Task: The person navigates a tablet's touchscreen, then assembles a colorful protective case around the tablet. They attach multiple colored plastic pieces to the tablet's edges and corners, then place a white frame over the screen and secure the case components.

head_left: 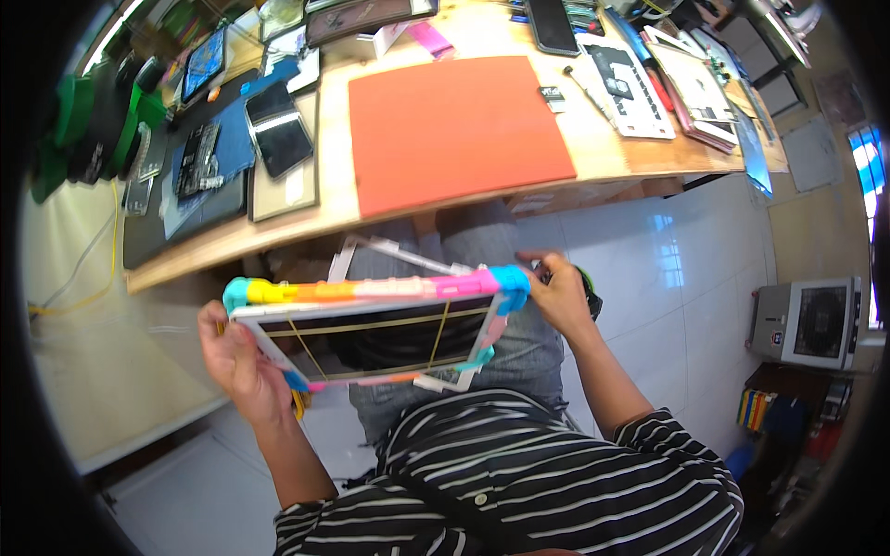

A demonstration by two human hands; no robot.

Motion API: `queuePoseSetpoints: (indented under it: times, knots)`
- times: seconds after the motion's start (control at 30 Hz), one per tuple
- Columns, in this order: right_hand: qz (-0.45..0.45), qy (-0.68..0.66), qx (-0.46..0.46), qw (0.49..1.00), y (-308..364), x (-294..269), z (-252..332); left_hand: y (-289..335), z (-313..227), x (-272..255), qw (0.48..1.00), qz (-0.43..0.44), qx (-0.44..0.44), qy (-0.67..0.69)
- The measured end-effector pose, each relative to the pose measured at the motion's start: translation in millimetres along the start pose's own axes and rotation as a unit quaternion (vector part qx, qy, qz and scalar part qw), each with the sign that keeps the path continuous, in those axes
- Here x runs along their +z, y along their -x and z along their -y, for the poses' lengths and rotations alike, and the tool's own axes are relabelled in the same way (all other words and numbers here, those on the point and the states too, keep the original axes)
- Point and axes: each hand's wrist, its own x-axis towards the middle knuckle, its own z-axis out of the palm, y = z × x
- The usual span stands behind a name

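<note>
Over my lap, in front of the desk edge, I hold a tablet (399,335) with a dark screen and white border, tilted towards me. Thin yellowish bands stretch across its screen. Around it runs a segmented frame (357,289) in yellow, orange, pink and magenta, with teal corners. My left hand (243,361) grips its left edge, thumb in front. At the upper right corner my right hand (561,295) has its fingers closed around the framed corner; the fingertips are partly hidden. Pale thin bars (400,252) stick out beyond the frame's far side.
An orange-red mat (454,130) lies on the wooden desk (329,199). Left of it are a phone (278,130) and device parts; to its right, a screwdriver (591,94) and a white panel (629,88). A grey air cooler (805,322) stands on the right.
</note>
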Motion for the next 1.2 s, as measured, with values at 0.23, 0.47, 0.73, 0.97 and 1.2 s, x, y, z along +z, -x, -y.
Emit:
queuePoseSetpoints:
  times: [0.23, 0.47, 0.73, 0.97, 1.2]
  knots:
    - [0.018, 0.129, -0.154, 0.979, 7, 29, 29, 22, 27, -45, 0.997, -0.078, -0.021, -0.016]
    - [0.187, -0.034, -0.051, 0.980, -18, 4, 33, 42, -1, -44, 0.998, -0.056, 0.025, 0.021]
    - [-0.076, -0.194, -0.152, 0.966, -42, -157, 86, 41, 13, -20, 0.996, -0.078, -0.001, 0.040]
    - [-0.054, -0.009, -0.104, 0.993, -154, -150, 81, 29, 90, 24, 0.982, -0.105, -0.151, 0.053]
    - [-0.058, 0.115, -0.214, 0.968, -201, -135, 112, 23, 102, 14, 0.968, -0.113, -0.224, -0.007]
